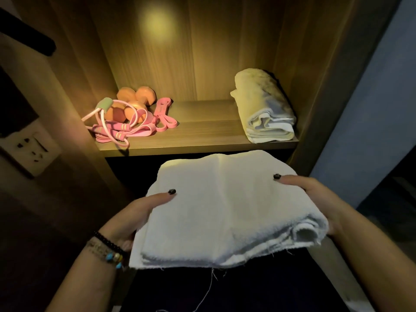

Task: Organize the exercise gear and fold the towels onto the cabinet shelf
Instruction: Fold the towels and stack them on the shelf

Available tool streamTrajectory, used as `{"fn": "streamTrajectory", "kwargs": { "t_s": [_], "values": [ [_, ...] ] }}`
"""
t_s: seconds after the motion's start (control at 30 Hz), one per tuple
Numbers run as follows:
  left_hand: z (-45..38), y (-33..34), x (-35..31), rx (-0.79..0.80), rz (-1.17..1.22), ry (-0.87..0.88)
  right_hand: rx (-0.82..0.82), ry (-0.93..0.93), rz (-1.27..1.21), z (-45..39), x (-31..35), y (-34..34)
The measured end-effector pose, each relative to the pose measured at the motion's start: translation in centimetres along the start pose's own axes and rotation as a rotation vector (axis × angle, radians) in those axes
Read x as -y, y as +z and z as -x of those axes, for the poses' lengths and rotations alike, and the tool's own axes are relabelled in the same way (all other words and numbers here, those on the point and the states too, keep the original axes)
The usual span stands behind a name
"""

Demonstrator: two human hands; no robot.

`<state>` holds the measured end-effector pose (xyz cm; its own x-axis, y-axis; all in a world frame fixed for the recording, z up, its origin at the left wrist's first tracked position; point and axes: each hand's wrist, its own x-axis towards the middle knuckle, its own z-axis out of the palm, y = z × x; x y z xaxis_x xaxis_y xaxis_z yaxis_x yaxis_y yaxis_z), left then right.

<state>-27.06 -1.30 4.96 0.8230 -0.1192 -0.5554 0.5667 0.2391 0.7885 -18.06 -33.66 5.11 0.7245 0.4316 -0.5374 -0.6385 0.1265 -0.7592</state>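
Presently, at lower centre of the frame, we hold one folded white towel level in front of the cabinet shelf, below its front edge and apart from it.

Left hand: at the towel's left edge; its thumb lies flat on top, dark-painted nail showing, and the remaining fingers pass beneath the cloth, so the edge is pinched between thumb and fingers. Beaded bracelets circle that wrist.

Right hand: at the towel's right edge, gripping likewise, thumb on top and fingers hidden underneath. Loose threads hang from the towel's near hem.

Shelf, right of the frame's middle: a second folded towel, cream-lit, lying near the cabinet's right wall.

Shelf, left of the frame's middle, one cluster: two orange dumbbells at the back; pink resistance bands beside and before them; a pink jump rope, its cord looped over the dumbbells and its handles near the shelf's front edge.

Left edge of the frame: a wall socket panel, dim.
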Motion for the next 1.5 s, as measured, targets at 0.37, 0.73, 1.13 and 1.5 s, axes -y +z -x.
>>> {"fn": "streamTrajectory", "kwargs": {
  "t_s": [0.37, 0.73, 1.13, 1.5],
  "values": [
    [1.4, 2.8, 2.1, -0.784, -0.879, 0.246, -0.151, -0.09, 0.172, 1.7, -0.8, -0.8],
    [1.1, 1.0, 2.4, -0.787, -0.751, 0.232, -0.166, -0.089, 0.404, 2.2, -1.4, -1.1],
    [-8.3, 6.5, -4.0, -0.377, -1.648, 0.499, -0.259, -0.505, 1.519, -5.0, 3.6, 5.7],
    [-10.5, 3.9, -1.2, -0.596, -1.422, 0.41, -0.456, -0.228, 1.57, -8.2, 0.3, 2.1]
  ]
}}
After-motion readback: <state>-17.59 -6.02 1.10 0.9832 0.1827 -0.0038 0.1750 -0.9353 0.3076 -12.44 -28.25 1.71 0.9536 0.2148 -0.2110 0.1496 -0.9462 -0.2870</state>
